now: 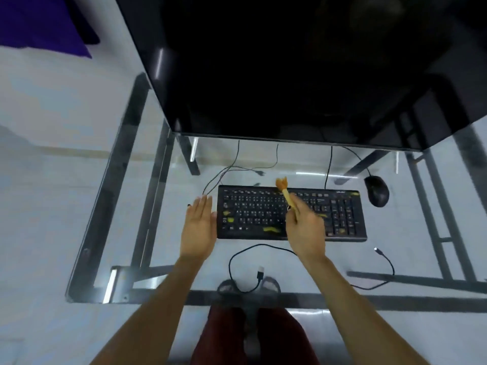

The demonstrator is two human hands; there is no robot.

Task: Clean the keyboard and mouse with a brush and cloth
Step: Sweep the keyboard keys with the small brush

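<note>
Right hand: the right hand [305, 227] is closed around the handle of a small pale wooden brush [287, 196], tan bristles pointing away over the top key row.
Left hand: the left hand [199, 227] is flat and open, holding nothing, its edge against the keyboard's left end.
Keyboard: black keyboard with yellow smears [340, 214] lies on the clear glass desk [158, 275].
Mouse: black corded mouse [376, 191] sits just beyond the keyboard's right far corner.
Monitor: large dark monitor [290, 67] stands behind.
</note>
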